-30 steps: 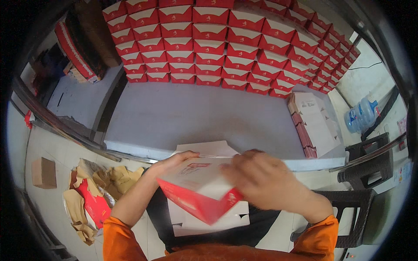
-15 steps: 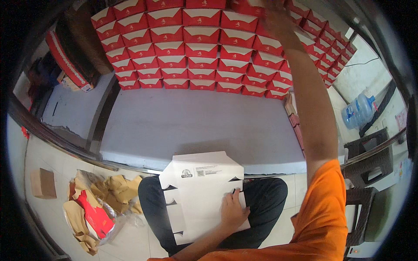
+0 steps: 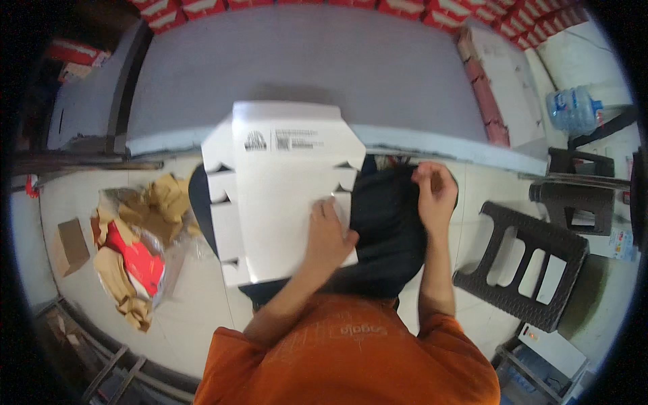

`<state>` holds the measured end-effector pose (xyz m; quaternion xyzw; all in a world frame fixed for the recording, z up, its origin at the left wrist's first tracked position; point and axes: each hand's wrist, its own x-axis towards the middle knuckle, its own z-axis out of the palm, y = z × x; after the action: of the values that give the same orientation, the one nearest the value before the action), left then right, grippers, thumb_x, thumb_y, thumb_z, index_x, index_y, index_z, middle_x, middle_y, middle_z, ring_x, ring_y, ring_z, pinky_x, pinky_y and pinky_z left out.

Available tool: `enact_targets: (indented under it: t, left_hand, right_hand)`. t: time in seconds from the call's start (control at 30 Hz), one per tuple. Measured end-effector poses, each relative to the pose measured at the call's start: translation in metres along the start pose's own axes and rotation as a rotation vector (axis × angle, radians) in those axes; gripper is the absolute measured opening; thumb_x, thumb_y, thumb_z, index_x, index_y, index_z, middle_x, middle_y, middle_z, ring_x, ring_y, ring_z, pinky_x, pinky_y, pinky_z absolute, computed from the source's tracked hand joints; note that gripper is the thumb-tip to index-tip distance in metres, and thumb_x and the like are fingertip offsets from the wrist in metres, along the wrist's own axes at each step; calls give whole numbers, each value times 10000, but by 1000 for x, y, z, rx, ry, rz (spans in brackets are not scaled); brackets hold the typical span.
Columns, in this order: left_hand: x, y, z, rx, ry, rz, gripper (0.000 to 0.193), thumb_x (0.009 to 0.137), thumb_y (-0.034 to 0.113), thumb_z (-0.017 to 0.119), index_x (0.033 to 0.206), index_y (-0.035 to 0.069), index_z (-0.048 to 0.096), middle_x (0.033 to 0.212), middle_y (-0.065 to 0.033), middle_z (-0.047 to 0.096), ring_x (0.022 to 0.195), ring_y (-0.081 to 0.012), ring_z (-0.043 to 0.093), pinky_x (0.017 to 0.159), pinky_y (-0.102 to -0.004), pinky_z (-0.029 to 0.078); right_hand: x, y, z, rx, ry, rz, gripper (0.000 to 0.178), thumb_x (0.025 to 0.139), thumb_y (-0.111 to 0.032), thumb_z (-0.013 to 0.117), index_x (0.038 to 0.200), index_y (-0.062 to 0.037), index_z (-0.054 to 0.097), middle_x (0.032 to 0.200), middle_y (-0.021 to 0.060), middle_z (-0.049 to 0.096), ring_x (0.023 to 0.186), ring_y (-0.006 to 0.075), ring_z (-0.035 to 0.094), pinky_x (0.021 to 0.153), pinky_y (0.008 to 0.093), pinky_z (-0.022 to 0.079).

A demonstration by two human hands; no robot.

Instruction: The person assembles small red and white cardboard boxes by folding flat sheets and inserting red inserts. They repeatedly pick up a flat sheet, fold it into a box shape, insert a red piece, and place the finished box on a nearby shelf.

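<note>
Across my lap lies an unfolded white cardboard box blank, with notched side flaps and black print near its far end. That far end reaches over the table edge. My left hand rests on the right part of the blank, fingers stretched out and thumb apart. Above my right knee, away from the blank, is my right hand. Its fingers are loosely curled with a gap between them, and nothing shows in it.
Red-and-white boxes line the far side of the grey table. A stack of flat box blanks lies on its right end. Crumpled brown paper and a cardboard piece are on the left floor; a dark stool stands right.
My right hand has come back from the far stack of boxes to beside my right knee. The view has tipped downward. My left hand stays on the box blank.
</note>
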<state>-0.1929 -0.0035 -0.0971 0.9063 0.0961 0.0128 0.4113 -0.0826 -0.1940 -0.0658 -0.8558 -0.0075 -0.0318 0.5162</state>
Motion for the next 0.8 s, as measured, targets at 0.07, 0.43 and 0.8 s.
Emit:
enact_targets:
  t: [0.07, 0.43, 0.8]
  left_hand:
    - [-12, -26, -17, -38, -144, -109, 335, 742, 70, 670, 1061, -7, 604, 974, -192, 633, 871, -385, 613, 813, -442, 495]
    - [-16, -64, -169, 260, 416, -352, 418, 832, 195, 697, 1148, -34, 545, 996, -151, 646, 857, -247, 599, 756, -355, 467]
    - [-93, -115, -187, -963, 364, -655, 560, 835, 201, 641, 1343, 29, 481, 1199, -107, 586, 1063, -205, 566, 905, -358, 458]
  right_hand:
    - [-54, 23, 7, 28, 9, -3, 237, 893, -151, 632, 1066, 10, 621, 953, 124, 686, 880, 204, 656, 793, 304, 497]
    - [-83, 22, 86, 560, -700, 576, 512, 844, -259, 684, 1246, 31, 556, 1063, 110, 680, 921, 213, 642, 863, 334, 486]
    - [-72, -78, 170, -37, -723, 269, 851, 752, -505, 766, 1224, 99, 396, 821, 214, 660, 574, 248, 671, 607, 343, 560]
